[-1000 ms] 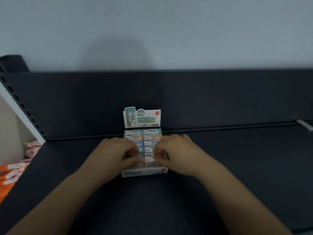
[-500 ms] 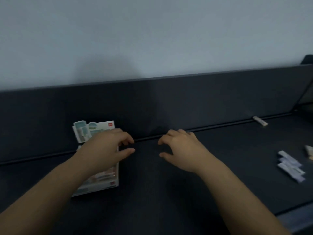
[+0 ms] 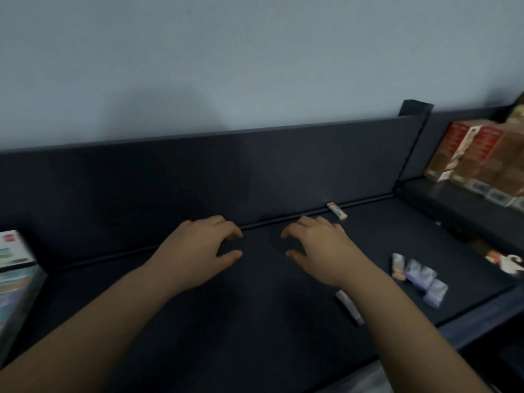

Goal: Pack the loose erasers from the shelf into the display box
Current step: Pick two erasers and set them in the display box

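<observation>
Hanging empty, left hand [image 3: 195, 251] and right hand [image 3: 323, 251] curl fingers [image 3: 224, 226] loosely; display box [image 3: 14, 268] half cropped.

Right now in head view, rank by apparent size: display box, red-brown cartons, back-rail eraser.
1-2. red-brown cartons, display box: both cropped by the frame, unsure which is larger.
3. back-rail eraser, clearly smallest.

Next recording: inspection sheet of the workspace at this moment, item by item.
Surface: dark shelf, matching back panel.
Job's things: display box at left edge, cut off; loose erasers clustered right; single eraser at the shelf's back edge; grey eraser nearer the front.
Clutter: blurred white-and-red item at right edge, unidentifiable.
Hands: left hand and right hand empty, fingers loosely curled, above the shelf.
Cables: nothing seen.
Surroundings: pale wall; brown and red boxes on neighbouring shelf.
</observation>
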A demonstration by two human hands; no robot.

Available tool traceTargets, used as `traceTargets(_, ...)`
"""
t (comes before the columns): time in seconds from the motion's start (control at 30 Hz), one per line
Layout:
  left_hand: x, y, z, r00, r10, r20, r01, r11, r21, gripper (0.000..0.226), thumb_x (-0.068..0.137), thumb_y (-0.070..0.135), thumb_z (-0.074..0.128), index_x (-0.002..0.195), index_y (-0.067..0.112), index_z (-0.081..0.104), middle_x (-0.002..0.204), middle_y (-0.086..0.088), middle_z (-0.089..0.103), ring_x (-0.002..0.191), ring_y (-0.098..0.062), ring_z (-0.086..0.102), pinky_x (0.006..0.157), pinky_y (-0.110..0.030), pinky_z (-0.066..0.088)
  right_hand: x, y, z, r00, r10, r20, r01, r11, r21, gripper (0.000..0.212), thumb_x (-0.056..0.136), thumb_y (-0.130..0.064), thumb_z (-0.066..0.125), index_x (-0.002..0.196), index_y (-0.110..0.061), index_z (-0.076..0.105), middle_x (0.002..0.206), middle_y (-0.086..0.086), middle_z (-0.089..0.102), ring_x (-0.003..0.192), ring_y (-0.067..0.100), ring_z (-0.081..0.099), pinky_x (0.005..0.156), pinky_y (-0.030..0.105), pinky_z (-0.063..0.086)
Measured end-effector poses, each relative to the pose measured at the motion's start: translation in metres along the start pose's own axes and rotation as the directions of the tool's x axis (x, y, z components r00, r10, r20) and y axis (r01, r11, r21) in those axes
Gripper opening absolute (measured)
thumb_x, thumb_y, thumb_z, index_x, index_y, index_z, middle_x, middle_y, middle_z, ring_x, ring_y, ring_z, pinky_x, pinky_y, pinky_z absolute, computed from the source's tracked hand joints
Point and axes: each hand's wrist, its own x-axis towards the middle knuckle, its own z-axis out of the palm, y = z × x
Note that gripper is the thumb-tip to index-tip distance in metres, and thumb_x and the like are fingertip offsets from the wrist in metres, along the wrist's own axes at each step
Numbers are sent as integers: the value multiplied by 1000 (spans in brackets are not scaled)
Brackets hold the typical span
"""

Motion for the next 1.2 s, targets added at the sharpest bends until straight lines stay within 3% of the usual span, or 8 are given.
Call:
traceTargets(0.17,54,54,34,998,41,43,-41,999,1,34,88,52,51,119,38,53,109,20,54,97,1,53,87,-26,42,-13,79,-8,996,86,35,-86,996,-10,37,93,-39,53,129,-33,48,130,-7,48,123,22,42,97,44,39)
traceTargets(0.37,123,102,74,983,71,171,-74,997,10,39,93,42,50,130,34,45,123,9,51,107,-12,54,93,-37,43,-38,160,-18,968,193,159,-198,980,14,51,81,-3,55,125,-30,56,122,-3,51,112,23,52,86,38,49)
traceTargets(0.63,207,130,126,972,59,230,-58,998,-11,59,94,16,42,148,31,21,148,-4,25,115,-27,47,88,-38,44,-60,200,-9,962,46,270,-90,984,152,45,82,-4,54,120,-23,66,124,-6,61,115,13,53,97,18,38)
traceTargets(0.8,230,135,144,957,-10,289,-11,997,71,62,93,31,43,149,36,17,157,-1,9,133,-31,27,104,-44,34,-57,206,-7,961,-41,274,-13,982,190,41,88,-4,52,122,-21,67,132,-9,59,120,10,49,95,7,26)
traceTargets(0.93,233,136,147,974,-8,225,1,999,33,41,94,41,45,132,25,47,147,0,31,119,-26,38,99,-40,38,-55,211,1,971,-51,234,-2,975,220,28,91,-21,57,117,-23,69,134,-11,55,117,9,49,88,2,23)
traceTargets(1.07,225,133,145,988,14,153,16,981,-191,22,90,39,59,78,21,55,112,4,50,97,-16,50,91,-39,46,-52,211,8,972,-12,233,-46,969,241,33,87,-36,66,119,-28,63,133,-11,48,117,11,42,98,14,31)
traceTargets(1.13,220,129,143,993,8,119,28,955,-295,10,86,27,66,87,20,59,105,7,49,92,-12,53,88,-36,49,-52,211,8,978,76,197,-109,981,163,40,83,-50,65,118,-31,58,126,-10,42,116,14,35,102,27,33)
traceTargets(1.2,215,128,141,994,-33,104,68,933,-353,28,82,25,71,106,22,58,109,8,44,95,-10,53,89,-31,48,-54,210,5,950,256,177,-268,962,52,54,75,-71,55,111,-32,50,118,-8,41,113,18,35,98,37,35)
